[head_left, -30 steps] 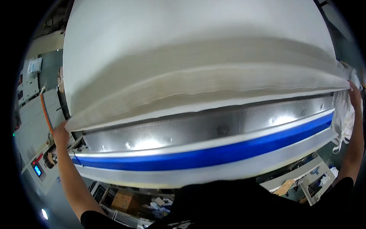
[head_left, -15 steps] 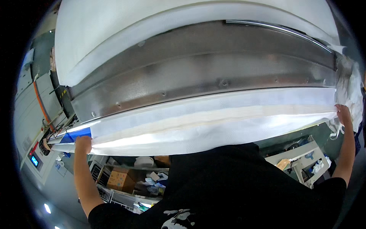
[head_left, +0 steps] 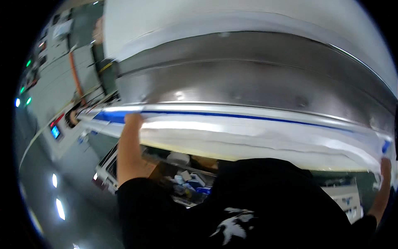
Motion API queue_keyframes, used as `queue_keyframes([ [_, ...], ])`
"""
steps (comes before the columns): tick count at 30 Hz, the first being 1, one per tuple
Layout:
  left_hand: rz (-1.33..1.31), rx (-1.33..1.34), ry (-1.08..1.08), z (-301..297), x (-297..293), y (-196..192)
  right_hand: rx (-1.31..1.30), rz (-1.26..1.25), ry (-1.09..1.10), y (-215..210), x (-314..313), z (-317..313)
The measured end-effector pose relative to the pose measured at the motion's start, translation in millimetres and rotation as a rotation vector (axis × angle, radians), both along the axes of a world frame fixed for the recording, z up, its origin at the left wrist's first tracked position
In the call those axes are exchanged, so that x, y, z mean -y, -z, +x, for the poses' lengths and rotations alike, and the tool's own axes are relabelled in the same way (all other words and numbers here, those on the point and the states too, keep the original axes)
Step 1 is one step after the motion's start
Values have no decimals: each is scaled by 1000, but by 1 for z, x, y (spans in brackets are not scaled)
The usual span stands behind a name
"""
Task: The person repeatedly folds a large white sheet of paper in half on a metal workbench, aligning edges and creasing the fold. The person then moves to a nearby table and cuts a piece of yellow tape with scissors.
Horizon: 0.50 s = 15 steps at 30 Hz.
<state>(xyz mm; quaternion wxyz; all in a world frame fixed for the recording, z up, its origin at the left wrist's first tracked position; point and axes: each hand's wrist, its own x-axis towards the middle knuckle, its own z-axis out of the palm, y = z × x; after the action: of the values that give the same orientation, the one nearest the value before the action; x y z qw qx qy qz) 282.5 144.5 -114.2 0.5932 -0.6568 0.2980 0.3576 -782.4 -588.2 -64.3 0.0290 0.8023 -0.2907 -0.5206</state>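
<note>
Head view shows us a wide steel machine bed (head_left: 257, 83), curved by the lens, with white fabric (head_left: 257, 137) draped along its near edge beside a blue stripe (head_left: 112, 117). Our left hand (head_left: 133, 122) clasps the fabric's left end — our right hand (head_left: 385, 166) grips its right end.

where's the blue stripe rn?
Head view: the blue stripe runs along the white sheet's upper edge, just under the metal roller, from the left hand toward the right hand.
</note>
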Motion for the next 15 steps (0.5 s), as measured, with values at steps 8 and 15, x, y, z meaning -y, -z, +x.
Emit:
queue_keyframes([
  [8,-512,469,-143,40,49,-46,-181,-70,27,-3,-18,-18],
  [15,-1519,-139,-65,-153,209,-6,-195,240,94,-11,-74,173],
])
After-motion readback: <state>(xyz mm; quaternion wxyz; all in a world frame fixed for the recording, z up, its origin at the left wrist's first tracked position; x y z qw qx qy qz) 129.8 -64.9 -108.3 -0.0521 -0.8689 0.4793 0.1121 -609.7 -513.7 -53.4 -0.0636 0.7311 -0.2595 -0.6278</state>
